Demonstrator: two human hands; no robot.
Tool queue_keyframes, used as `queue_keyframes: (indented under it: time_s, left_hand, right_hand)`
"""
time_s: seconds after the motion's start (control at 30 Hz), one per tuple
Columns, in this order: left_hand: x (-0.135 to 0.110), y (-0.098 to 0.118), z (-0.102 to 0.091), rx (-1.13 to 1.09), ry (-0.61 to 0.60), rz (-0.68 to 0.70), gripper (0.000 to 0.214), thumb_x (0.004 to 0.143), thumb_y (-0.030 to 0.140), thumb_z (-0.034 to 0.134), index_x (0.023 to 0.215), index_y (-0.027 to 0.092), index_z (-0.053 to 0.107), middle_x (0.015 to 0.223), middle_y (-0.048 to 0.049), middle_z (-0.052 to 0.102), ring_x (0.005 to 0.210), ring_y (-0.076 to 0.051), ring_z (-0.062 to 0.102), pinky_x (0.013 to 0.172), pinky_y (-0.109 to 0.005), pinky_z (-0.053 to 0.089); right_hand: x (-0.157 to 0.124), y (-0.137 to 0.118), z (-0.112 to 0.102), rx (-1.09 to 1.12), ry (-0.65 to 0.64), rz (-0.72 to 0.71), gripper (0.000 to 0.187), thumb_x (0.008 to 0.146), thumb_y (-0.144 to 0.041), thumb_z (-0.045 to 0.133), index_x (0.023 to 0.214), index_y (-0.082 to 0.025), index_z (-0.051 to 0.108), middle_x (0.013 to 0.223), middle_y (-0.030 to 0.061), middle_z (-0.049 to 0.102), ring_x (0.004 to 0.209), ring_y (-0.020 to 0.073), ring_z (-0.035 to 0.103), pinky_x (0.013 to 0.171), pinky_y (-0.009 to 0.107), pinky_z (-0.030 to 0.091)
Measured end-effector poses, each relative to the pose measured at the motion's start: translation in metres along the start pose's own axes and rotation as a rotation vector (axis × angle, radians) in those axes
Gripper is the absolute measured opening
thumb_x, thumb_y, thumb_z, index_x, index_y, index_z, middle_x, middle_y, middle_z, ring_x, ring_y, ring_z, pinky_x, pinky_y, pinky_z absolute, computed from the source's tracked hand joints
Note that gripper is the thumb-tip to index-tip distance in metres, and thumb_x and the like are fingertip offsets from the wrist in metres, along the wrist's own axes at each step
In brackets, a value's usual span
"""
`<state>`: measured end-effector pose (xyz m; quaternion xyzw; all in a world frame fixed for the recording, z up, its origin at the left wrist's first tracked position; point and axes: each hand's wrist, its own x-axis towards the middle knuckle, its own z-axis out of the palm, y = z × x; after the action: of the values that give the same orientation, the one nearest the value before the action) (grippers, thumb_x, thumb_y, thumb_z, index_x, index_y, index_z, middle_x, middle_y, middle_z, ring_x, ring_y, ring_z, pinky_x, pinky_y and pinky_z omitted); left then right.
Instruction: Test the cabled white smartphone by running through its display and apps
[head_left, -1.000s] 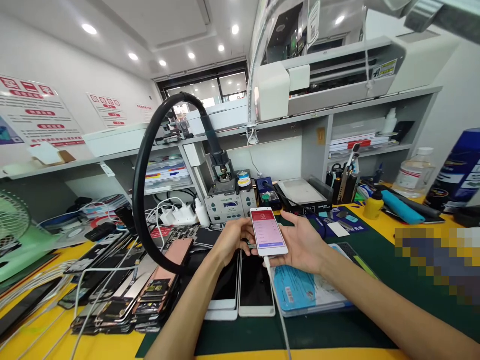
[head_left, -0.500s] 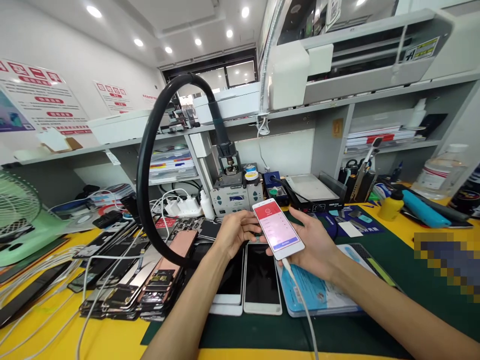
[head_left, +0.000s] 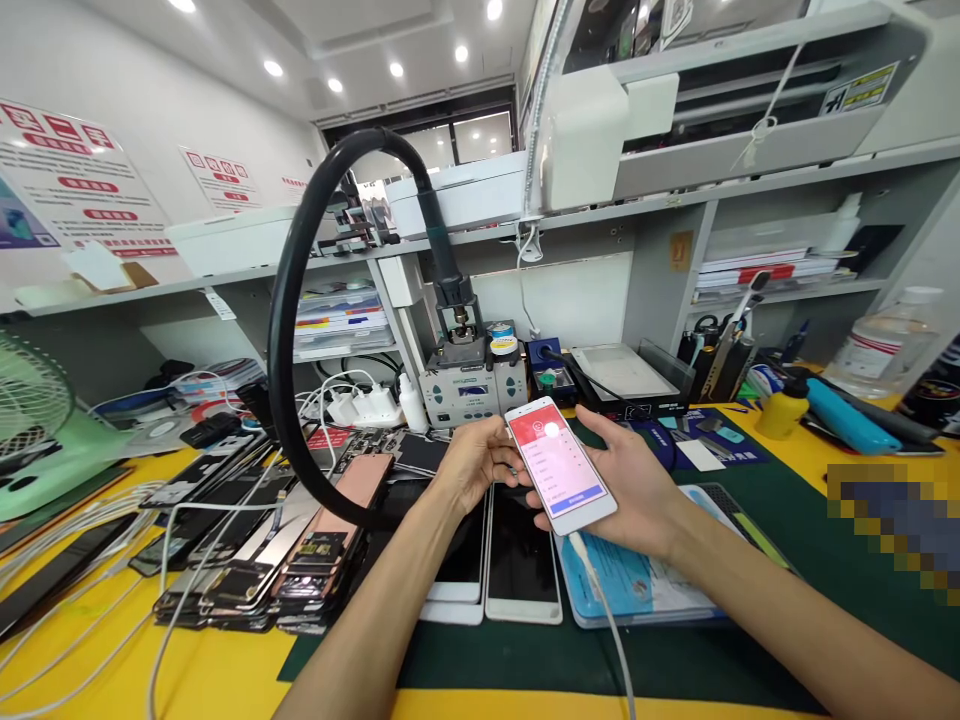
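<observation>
A white smartphone [head_left: 564,468] with a lit red-and-white screen and a blue bar near its bottom is held up over the bench, tilted. My right hand [head_left: 634,480] is closed around it from the right, palm behind it and thumb along the edge. At the phone's upper left edge, my left hand [head_left: 480,462] has its fingers curled, gripping that side. A white charging cable [head_left: 600,595] is plugged into the bottom end and runs down toward me. Below lie a white-framed phone [head_left: 523,570] with a dark screen and a blue-and-white package [head_left: 637,590].
Stacked phone parts [head_left: 315,560] and loose white cables [head_left: 169,580] cover the left side. A thick black hose [head_left: 277,320] arches from the hot-air station [head_left: 469,395]. A green fan [head_left: 45,430] stands far left; a yellow bottle [head_left: 781,410] and clear jug [head_left: 881,345] stand right.
More lines of text now show on the phone's screen, with a bright spot near its top. The phone's lower end has shifted slightly right. Both hands keep their hold.
</observation>
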<state>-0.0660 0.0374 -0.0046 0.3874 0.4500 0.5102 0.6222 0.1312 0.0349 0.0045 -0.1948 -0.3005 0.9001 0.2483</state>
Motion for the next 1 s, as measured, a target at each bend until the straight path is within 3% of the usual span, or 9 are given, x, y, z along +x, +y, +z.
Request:
queue_keyframes:
  time_s: [0.3, 0.73, 1.0]
  left_hand:
    - [-0.002, 0.002, 0.005, -0.066, 0.007, 0.018, 0.010, 0.067, 0.019, 0.050, 0.070, 0.013, 0.057, 0.060, -0.0084, 0.064, 0.048, -0.014, 0.059, 0.042, -0.023, 0.048]
    - [-0.008, 0.006, 0.007, -0.103, -0.004, 0.076, 0.013, 0.072, 0.020, 0.058, 0.077, 0.009, 0.064, 0.077, -0.0076, 0.064, 0.058, -0.011, 0.056, 0.042, -0.020, 0.048]
    - [-0.011, 0.005, 0.011, -0.058, -0.023, 0.107, 0.013, 0.070, 0.021, 0.065, 0.075, 0.009, 0.064, 0.064, -0.0048, 0.060, 0.056, -0.013, 0.056, 0.042, -0.022, 0.049]
  right_hand:
    - [0.001, 0.000, -0.004, 0.013, -0.027, -0.019, 0.066, 0.089, -0.064, 0.044, 0.123, -0.009, 0.060, 0.105, 0.0190, 0.070, 0.083, 0.0301, 0.070, 0.082, 0.048, 0.052]
    - [0.002, -0.002, -0.008, 0.070, 0.005, -0.019, 0.060, 0.095, -0.054, 0.038, 0.123, -0.006, 0.058, 0.104, 0.0219, 0.071, 0.080, 0.0312, 0.070, 0.074, 0.047, 0.054]
    - [0.006, -0.003, -0.011, 0.041, -0.010, -0.018, 0.049, 0.096, -0.044, 0.043, 0.123, -0.006, 0.059, 0.104, 0.0203, 0.071, 0.078, 0.0300, 0.071, 0.072, 0.047, 0.055]
